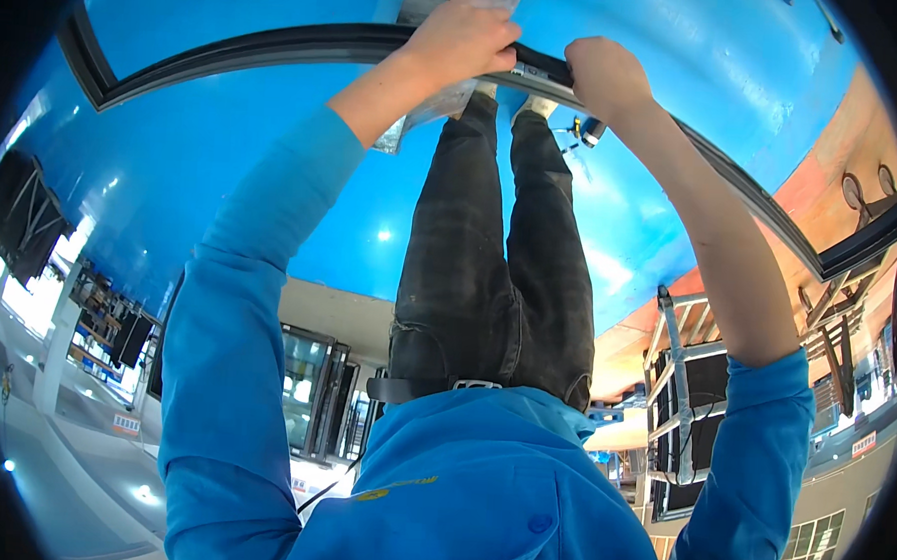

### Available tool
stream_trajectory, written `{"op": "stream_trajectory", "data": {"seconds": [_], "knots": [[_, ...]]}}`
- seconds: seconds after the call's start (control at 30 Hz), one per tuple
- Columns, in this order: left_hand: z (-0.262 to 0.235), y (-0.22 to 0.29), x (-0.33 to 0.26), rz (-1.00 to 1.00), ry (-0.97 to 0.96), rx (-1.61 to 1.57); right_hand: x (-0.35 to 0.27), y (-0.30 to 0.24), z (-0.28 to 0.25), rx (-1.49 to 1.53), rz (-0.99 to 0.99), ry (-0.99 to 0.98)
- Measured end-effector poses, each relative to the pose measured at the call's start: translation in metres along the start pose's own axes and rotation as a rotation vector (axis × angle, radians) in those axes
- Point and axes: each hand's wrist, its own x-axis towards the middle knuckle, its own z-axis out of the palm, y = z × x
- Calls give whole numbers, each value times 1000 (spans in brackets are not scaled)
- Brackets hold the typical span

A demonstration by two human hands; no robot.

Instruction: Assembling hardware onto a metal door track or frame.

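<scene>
Black frame [248,53] crossed upper view; visible corners [99,87] appeared joined; left hand [461,46] and right hand [607,79] met its bar, fingers curled; pinch hidden, could not tell; remaining work indeterminable.

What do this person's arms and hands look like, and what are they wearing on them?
Both arms wear plain blue sleeves. The left sleeve covers part of the forearm; the right sleeve ends near the elbow. The left hand and right hand are gloveless, with no watch visible.
</scene>
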Motion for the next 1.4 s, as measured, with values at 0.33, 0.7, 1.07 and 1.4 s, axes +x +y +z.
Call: {"op": "stream_trajectory", "data": {"seconds": [0.33,0.7,1.07,1.4], "knots": [[-37,13,3,38,-169,45,25,6,-7,336,-114,-59],[-46,6,10,125,-195,-5,45,23,5,411,-417,-173],[-53,22,35,102,-463,140,58,40,16,768,-613,-173],[-29,26,-2,43,-105,171,60,46,21,913,-547,-290]]}}
